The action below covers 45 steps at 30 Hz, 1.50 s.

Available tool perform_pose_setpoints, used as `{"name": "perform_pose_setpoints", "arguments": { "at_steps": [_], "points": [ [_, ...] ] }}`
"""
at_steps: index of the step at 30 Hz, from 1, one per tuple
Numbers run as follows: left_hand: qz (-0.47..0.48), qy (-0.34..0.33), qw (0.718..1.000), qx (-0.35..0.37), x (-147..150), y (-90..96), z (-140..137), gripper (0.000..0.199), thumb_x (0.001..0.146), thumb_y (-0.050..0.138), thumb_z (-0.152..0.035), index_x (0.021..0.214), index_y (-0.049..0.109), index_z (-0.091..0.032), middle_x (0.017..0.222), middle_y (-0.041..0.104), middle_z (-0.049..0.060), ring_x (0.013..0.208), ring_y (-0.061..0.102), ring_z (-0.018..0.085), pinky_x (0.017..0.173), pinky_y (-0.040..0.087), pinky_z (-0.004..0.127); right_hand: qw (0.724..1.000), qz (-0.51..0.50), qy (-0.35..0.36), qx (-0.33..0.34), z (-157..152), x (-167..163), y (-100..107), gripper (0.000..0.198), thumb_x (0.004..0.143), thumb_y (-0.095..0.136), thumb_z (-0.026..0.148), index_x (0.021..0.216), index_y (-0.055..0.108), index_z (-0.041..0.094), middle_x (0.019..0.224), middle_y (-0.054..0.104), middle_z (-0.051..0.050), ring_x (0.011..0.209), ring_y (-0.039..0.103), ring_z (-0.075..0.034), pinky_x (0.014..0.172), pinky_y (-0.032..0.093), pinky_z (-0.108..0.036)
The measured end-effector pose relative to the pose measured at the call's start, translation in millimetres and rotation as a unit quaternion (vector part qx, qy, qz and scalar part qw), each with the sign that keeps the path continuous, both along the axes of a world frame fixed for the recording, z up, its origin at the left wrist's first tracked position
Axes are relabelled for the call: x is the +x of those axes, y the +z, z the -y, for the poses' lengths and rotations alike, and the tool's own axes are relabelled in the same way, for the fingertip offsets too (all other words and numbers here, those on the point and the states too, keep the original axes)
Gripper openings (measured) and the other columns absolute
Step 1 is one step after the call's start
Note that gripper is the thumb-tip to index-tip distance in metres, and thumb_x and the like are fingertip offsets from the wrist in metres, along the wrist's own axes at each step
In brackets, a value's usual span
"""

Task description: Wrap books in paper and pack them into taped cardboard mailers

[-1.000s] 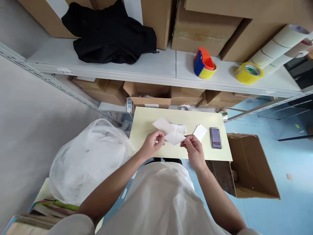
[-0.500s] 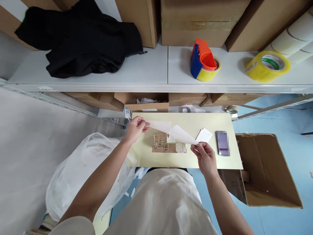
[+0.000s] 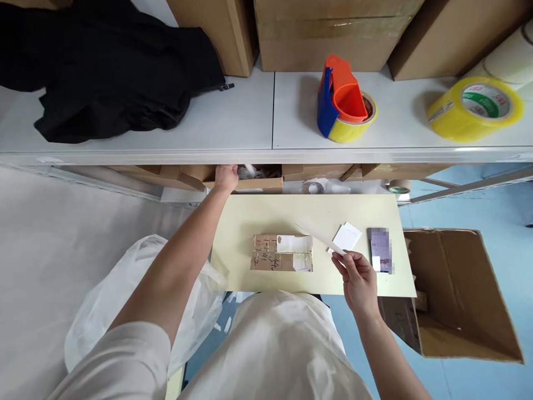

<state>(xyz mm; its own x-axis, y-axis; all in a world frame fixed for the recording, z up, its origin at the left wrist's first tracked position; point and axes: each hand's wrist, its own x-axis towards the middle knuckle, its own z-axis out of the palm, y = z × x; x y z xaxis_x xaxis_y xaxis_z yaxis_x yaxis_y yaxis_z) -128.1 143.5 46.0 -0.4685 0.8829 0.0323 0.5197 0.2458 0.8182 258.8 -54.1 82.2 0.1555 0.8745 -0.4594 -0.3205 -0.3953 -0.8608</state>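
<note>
My left hand [image 3: 227, 178] reaches to the open cardboard box [image 3: 260, 183] below the shelf. Its fingers are partly hidden by the shelf edge, so I cannot tell whether they hold anything; a white strip [image 3: 250, 170] shows just beside them over the box. Pinched in my right hand [image 3: 356, 275] is a thin translucent sheet [image 3: 322, 238], seen nearly edge-on above the table. Flat on the pale yellow table [image 3: 237, 278] lies a piece of brown cardboard [image 3: 266, 260] with handwriting and white paper patches. White cards [image 3: 348, 235] lie beyond my right hand.
A phone [image 3: 380, 250] lies at the table's right. An open carton [image 3: 458, 300] stands on the floor to the right, a white plastic bag [image 3: 137, 300] to the left. The shelf holds a tape dispenser [image 3: 343, 103], a yellow tape roll [image 3: 474, 111] and black clothing [image 3: 125, 72].
My left hand has let its end of the sheet pair part from the right and moved forward to the box. My right hand keeps its sheet, and the view has shifted slightly.
</note>
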Motion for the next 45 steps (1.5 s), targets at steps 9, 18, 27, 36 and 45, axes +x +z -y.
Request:
{"name": "perform_pose_setpoints", "arguments": {
  "at_steps": [9, 18, 27, 36, 45],
  "points": [
    [0.097, -0.222, 0.97, -0.014, 120.8, 71.5, 164.9, 0.012, 0.081, 0.06, -0.028, 0.084, 0.065, -0.018, 0.077, 0.066, 0.003, 0.069, 0.061, 0.014, 0.065, 0.051, 0.027, 0.996, 0.041, 0.052, 0.065, 14.2, -26.6, 15.2, 0.02, 0.079, 0.065, 0.04, 0.08, 0.06, 0.021, 0.077, 0.065, -0.001, 0.077, 0.066, -0.017, 0.078, 0.054, -0.039],
    [0.298, -0.252, 0.92, 0.025, 198.1, 78.4, 283.5, 0.037, 0.086, 0.057, -0.035, 0.121, 0.058, -0.022, 0.123, 0.058, 0.012, 0.107, 0.059, 0.022, 0.086, 0.054, 0.036, 0.942, 0.224, 0.122, 0.219, 66.2, -71.5, 41.4, 0.034, 0.077, 0.061, 0.05, 0.1, 0.063, 0.024, 0.098, 0.064, -0.008, 0.09, 0.06, -0.023, 0.064, 0.052, -0.033],
    [0.271, -0.175, 0.945, 0.046, 162.2, 75.9, 313.4, 0.025, 0.082, 0.059, -0.041, 0.092, 0.062, -0.018, 0.081, 0.063, 0.004, 0.074, 0.059, 0.014, 0.069, 0.049, 0.026, 0.877, 0.336, 0.128, 0.319, 101.6, -61.2, 48.6, 0.037, 0.08, 0.059, 0.046, 0.11, 0.065, 0.025, 0.11, 0.055, -0.011, 0.106, 0.052, -0.027, 0.082, 0.047, -0.041],
    [0.301, -0.178, 0.937, -0.008, 132.9, 66.2, 328.0, 0.022, 0.077, 0.063, -0.038, 0.08, 0.063, -0.016, 0.077, 0.066, 0.002, 0.072, 0.062, 0.014, 0.069, 0.049, 0.027, 0.925, 0.317, 0.125, 0.17, 96.1, -27.7, 41.1, 0.029, 0.08, 0.057, 0.048, 0.079, 0.063, 0.019, 0.072, 0.063, -0.004, 0.07, 0.054, -0.018, 0.064, 0.044, -0.03],
    [0.301, -0.061, 0.951, -0.045, 130.1, 22.6, 316.3, 0.052, 0.066, 0.074, -0.03, 0.113, 0.056, -0.016, 0.088, 0.07, 0.006, 0.07, 0.067, 0.015, 0.072, 0.054, 0.031, 0.931, 0.305, 0.167, 0.106, 87.7, -36.3, 2.1, 0.033, 0.08, 0.053, 0.053, 0.077, 0.057, 0.02, 0.059, 0.054, 0.002, 0.051, 0.043, -0.013, 0.05, 0.035, -0.026]
  ]
}}
